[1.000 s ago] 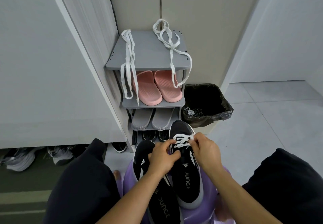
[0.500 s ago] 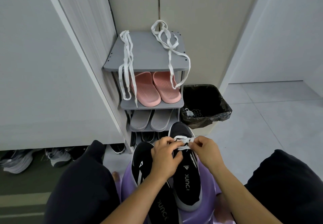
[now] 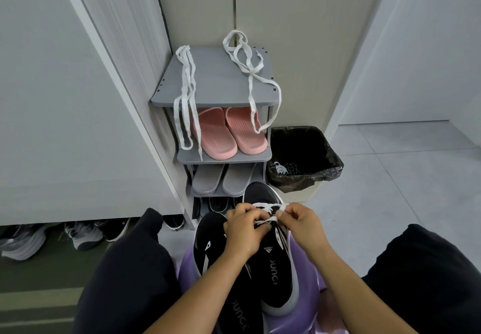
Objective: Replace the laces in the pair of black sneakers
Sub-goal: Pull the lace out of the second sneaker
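Observation:
Two black sneakers lie side by side on a purple stool between my knees. The right sneaker carries a white lace across its front eyelets. My left hand and my right hand each pinch that lace over the tongue, fingers curled. The left sneaker shows no lace and is partly under my left forearm. Two loose white laces lie on the grey shoe rack: one lace hangs off the left front, the other lace drapes over the right front.
The shoe rack holds pink slippers and grey slippers on lower shelves. A black-lined bin stands to its right. More shoes sit under the cabinet at left. Tiled floor lies at right.
Both hands have shifted slightly toward the toe of the right sneaker and drawn the lace tighter between them. The view has tilted a little lower.

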Motion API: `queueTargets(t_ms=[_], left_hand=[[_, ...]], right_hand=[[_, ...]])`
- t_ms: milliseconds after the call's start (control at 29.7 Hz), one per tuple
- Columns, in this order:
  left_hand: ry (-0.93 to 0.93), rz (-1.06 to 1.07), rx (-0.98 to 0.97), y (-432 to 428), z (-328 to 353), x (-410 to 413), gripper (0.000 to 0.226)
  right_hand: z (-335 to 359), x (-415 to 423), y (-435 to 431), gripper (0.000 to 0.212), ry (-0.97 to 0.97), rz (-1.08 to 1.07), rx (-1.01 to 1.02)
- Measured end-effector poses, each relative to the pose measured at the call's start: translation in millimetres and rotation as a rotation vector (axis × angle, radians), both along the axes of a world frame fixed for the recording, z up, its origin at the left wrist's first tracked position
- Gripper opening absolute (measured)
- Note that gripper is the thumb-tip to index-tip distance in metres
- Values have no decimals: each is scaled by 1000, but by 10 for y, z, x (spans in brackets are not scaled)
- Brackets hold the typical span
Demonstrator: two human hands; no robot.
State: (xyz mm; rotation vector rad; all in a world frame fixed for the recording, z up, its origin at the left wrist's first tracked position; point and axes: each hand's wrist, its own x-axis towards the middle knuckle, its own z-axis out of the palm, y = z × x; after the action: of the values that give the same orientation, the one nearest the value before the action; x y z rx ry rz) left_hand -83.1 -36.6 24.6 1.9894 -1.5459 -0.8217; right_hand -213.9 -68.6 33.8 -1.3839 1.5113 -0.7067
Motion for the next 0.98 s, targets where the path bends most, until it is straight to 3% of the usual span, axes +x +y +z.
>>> queueTargets(t_ms=[101, 270, 438, 573, 708, 809, 978], left_hand=[[-15, 10, -17, -47, -7, 12, 20], [-71, -11, -51, -70, -27, 0, 19], [-123, 2, -55, -77, -57, -18, 17], [-160, -9, -28, -96, -71, -32, 16], [-90, 8, -12, -107, -90, -17, 15], [-24, 25, 8, -102, -77, -4, 15], [-11, 39, -7, -100, -90, 0, 15]], right_hand=[[-25, 14, 7, 23, -81, -14, 60], [-32, 19, 24, 19, -62, 28, 55], [-57, 28, 24, 29, 32, 37, 45], [-2, 15, 28, 22, 52, 124, 55], [-34, -36, -5, 28, 39, 141, 180], [-112, -42, -9, 19, 64, 50, 158], [-78, -24, 33, 22, -33, 11, 125]])
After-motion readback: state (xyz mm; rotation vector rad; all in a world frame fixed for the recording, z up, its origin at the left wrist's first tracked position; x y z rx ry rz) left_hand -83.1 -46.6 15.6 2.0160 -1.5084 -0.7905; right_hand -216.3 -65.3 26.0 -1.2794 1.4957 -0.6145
